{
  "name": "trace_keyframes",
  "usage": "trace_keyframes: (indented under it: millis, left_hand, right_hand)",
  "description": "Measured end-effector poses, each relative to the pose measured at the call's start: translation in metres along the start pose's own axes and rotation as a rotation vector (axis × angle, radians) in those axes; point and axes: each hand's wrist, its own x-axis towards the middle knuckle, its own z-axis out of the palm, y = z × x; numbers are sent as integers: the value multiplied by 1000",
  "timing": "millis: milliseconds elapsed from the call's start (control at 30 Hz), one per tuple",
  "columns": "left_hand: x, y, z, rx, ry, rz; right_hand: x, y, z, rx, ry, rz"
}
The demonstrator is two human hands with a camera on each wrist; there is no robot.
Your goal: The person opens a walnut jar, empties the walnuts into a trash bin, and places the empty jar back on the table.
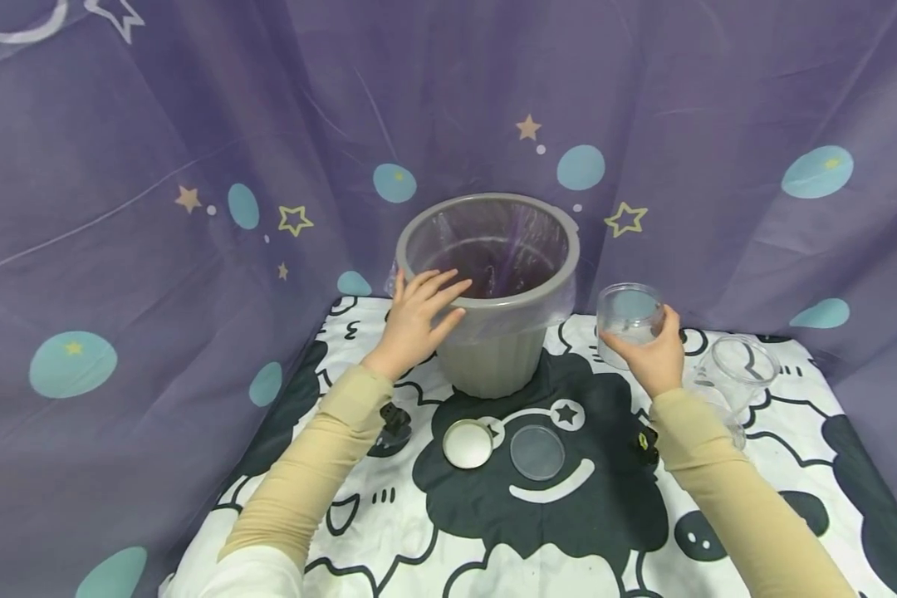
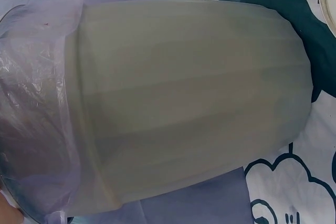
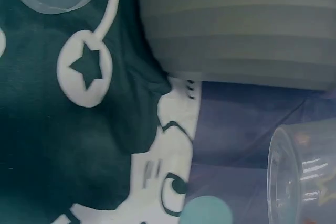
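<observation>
A grey trash can (image 1: 493, 357) with a thin clear-purple bag (image 2: 37, 114) folded over its rim stands at the back middle. My left hand (image 1: 416, 324) is at the near left of that rim, fingers spread and straight; whether they touch it I cannot tell. To the right of the can, my right hand (image 1: 654, 353) grips a clear plastic jar (image 1: 628, 311) by its side, above the cloth. The right wrist view shows part of this jar (image 3: 310, 171). In front of the can lie a gold-rimmed white lid (image 1: 467, 443) and a clear round lid (image 1: 536, 453).
More clear plastic containers (image 1: 743, 365) stand at the right, partly behind my right forearm. A black-and-white cartoon cloth (image 1: 546, 523) covers the table. A purple curtain (image 1: 448, 91) with stars and blue spots hangs behind and at the sides.
</observation>
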Motion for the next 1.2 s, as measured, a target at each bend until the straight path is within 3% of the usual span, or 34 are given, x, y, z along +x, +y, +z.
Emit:
trace_keyframes:
  millis: [567, 1200]
  left_hand:
    - [-2, -1, 4, -22, 31, 11]
    - [-1, -3, 6, -21, 54, 27]
  right_hand:
    - [-12, 58, 22, -144, -98, 103]
    - [-18, 88, 32, -105, -152, 93]
